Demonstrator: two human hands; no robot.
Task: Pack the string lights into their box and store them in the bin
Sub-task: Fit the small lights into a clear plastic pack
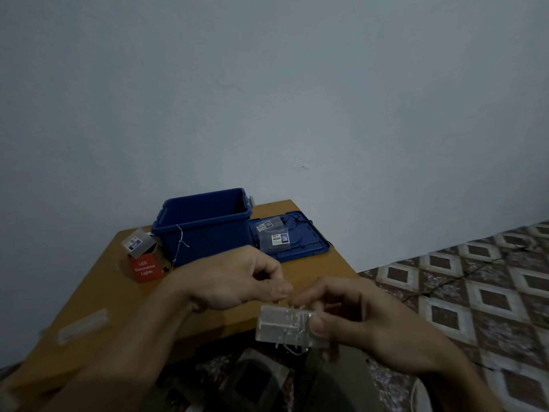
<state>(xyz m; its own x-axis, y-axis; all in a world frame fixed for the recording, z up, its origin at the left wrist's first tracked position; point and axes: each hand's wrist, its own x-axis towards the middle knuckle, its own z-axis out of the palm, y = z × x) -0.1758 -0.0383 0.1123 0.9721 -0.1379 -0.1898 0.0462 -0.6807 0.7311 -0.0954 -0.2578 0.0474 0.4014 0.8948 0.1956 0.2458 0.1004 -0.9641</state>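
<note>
Wire (292, 322) wrapping onto battery pack (289, 327), held over table (208, 319) edge. My right hand (361, 318) clamps pack, thumb on top pinning the turns. My left hand (237, 281) pinches fine wire, fingers nearly closed. I judge winding half done. Keep tension light, lay turns side by side, don't kink. Red box (145, 267) and bin (205, 226) wait ahead, bin open; a loose strand (179, 243) hangs on its front.
</note>
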